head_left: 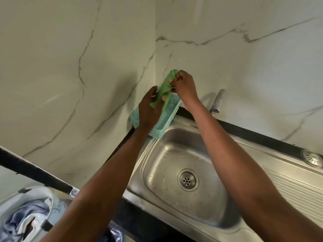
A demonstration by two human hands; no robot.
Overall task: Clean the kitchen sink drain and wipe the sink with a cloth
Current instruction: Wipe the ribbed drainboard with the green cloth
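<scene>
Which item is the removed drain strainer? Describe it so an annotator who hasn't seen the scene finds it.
Start at the stainless steel sink and follow its ribbed drainboard to the far right edge of the picture. The drain strainer lies there by the black counter edge. It is a small round perforated metal disc, loose, unlike the open drain fixed in the basin floor.

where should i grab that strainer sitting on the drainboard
Take the strainer by the raised knob at its center, coming from above. It lies flat on the sink drainboard, dome up, so its thin rim offers little to pinch.
</scene>
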